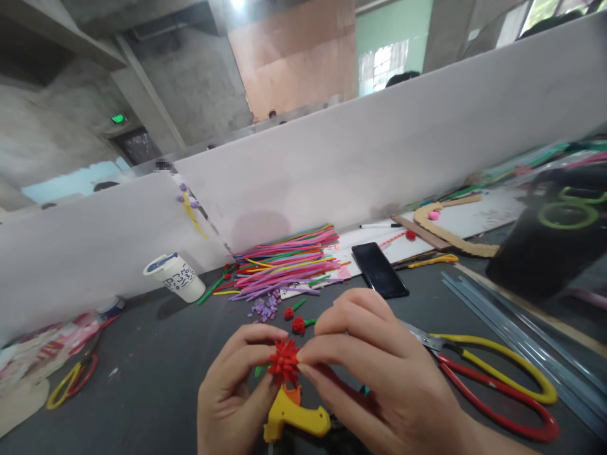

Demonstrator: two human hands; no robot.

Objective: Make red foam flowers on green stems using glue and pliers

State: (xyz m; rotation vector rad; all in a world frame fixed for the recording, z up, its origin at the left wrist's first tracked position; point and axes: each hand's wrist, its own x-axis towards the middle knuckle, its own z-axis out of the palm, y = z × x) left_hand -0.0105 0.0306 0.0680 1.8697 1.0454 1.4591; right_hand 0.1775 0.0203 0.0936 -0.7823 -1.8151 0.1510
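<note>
Between my two hands is a spiky red flower point(284, 361) made of short strips, with a bit of green stem showing at its left. My left hand point(239, 385) is closed around its left side, fingers and thumb pinching it. From the right, my right hand point(379, 366) pinches at the petals with thumb and index finger. Just below the flower lies a yellow glue gun point(296, 414), partly hidden by my hands. Two small red flowers lie behind my hands, one point(298, 325) with a green stem close to my right fingers.
Behind lie a bundle of coloured sticks point(284, 265), purple scraps point(265, 308) and a black phone point(379, 270). A white cup point(180, 278) stands left. Large scissors point(493, 376) and clear strips point(531, 335) lie right, near a dark bottle point(540, 234). Smaller scissors point(71, 382) lie far left. A white partition point(355, 158) rises behind.
</note>
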